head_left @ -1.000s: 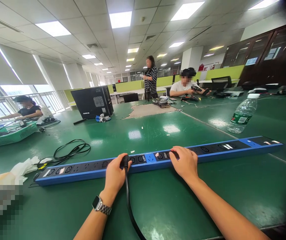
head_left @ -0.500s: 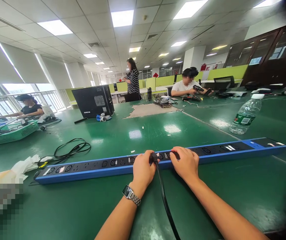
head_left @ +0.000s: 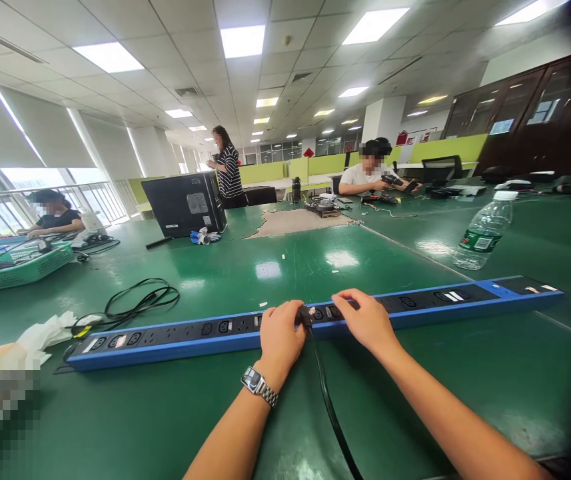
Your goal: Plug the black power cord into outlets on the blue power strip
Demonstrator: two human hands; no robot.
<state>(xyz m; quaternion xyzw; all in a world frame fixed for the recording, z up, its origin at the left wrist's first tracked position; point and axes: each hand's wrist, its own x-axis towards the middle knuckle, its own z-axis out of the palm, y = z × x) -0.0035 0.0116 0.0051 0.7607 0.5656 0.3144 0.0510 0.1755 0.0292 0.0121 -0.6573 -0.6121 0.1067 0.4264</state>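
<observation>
A long blue-and-black power strip (head_left: 165, 347) lies across the green table. My left hand (head_left: 281, 337), with a metal-band watch (head_left: 259, 385) on its wrist, is closed around a black plug (head_left: 306, 317) at the strip's middle. The plug meets the strip's top face; how deep it sits in a socket is hidden. Its black cable (head_left: 328, 393) runs down toward me. To the right, my right hand (head_left: 368, 320) hovers over the strip, thumb and fingers apart with nothing between them.
Beyond the strip's right half stands a clear water bottle (head_left: 485, 230). A coiled black cable (head_left: 140, 297) lies behind its left end, near a green basket (head_left: 40, 263). Farther back are a black computer case (head_left: 185, 203), gloves (head_left: 205, 235) and several people.
My right hand has lifted slightly and its fingers have straightened. The left hand stays at the plug. In the background, the standing person has moved left, behind the computer case.
</observation>
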